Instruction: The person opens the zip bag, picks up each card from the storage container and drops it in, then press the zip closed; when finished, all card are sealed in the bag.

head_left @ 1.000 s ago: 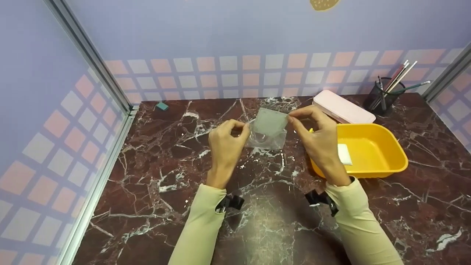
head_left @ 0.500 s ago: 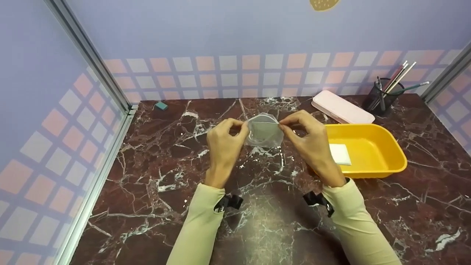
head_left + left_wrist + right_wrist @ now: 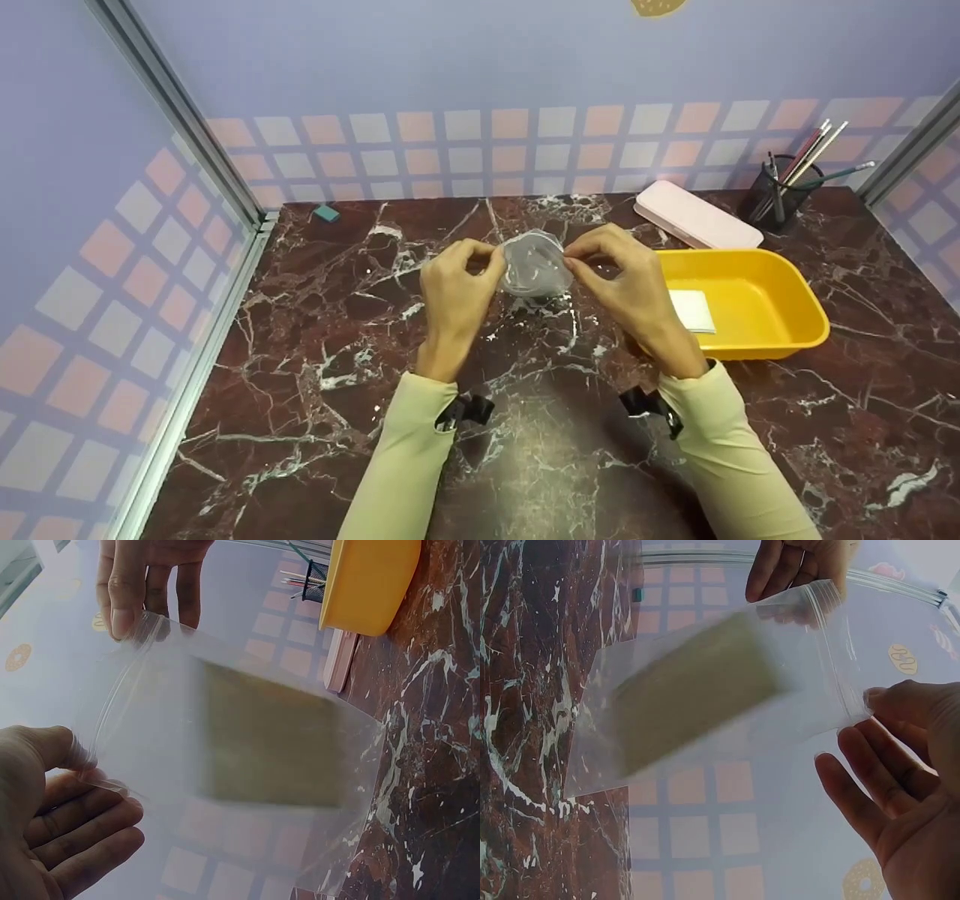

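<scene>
A clear zip-top plastic bag (image 3: 534,266) hangs upright over the table between both hands. My left hand (image 3: 461,296) pinches one top corner between thumb and forefinger. At the opposite corner, my right hand (image 3: 626,289) pinches the bag near its zip strip. Inside the bag lies a flat, square, olive-grey piece (image 3: 274,739), blurred in both wrist views; what it is made of I cannot tell. In the right wrist view the zip strip (image 3: 832,652) runs along the bag's top edge. Whether the strip is sealed does not show.
A yellow basin (image 3: 757,304) holding a white square pad (image 3: 692,310) stands right of my right hand. Behind it lie a pink case (image 3: 697,216) and a black mesh cup (image 3: 780,195) with pencils. A small teal block (image 3: 326,213) lies at the back left.
One second ago my right hand held the square piece at the bag's mouth. It has gone down into the bag, and the right hand has moved left to the bag's corner.
</scene>
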`<state>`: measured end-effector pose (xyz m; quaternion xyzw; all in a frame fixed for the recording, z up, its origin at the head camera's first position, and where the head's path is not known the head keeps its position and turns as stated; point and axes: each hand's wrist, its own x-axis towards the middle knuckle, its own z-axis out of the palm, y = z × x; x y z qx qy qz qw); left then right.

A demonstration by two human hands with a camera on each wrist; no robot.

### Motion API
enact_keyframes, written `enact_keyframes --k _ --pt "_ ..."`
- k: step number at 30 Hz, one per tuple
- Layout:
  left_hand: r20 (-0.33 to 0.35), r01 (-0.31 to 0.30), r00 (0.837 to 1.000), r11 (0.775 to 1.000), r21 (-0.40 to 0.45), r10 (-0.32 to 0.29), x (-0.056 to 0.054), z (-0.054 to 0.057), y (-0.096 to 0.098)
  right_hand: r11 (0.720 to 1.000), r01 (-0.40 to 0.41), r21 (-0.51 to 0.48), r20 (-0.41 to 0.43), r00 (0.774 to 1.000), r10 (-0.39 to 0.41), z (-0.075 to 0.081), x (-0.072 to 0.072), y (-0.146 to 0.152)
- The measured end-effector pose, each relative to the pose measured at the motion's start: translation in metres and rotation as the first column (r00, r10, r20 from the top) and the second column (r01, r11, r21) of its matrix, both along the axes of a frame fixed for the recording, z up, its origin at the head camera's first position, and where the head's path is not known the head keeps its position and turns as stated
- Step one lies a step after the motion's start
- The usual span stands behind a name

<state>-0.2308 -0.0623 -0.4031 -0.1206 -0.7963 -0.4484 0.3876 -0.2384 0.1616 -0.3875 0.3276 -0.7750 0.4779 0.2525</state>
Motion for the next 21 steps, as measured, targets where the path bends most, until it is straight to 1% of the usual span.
enact_keyframes --k 5,11,21 --pt "-0.004 -0.003 1.000 1.000 -0.006 0.003 -0.0005 0.0003 0.0003 1.000 -0.010 0.014 0.007 1.000 0.010 0.0002 0.0000 0.0018" --pt "-0.010 0.002 1.000 1.000 -0.008 -0.002 -0.0006 0.0007 0.0004 1.000 -0.003 0.031 0.011 1.000 0.003 0.0017 0.0003 0.0033" --pt "-0.005 -0.012 1.000 1.000 -0.017 0.012 0.0000 0.0011 0.0004 1.000 0.006 0.023 0.029 1.000 -0.007 0.0027 0.0016 0.0048"
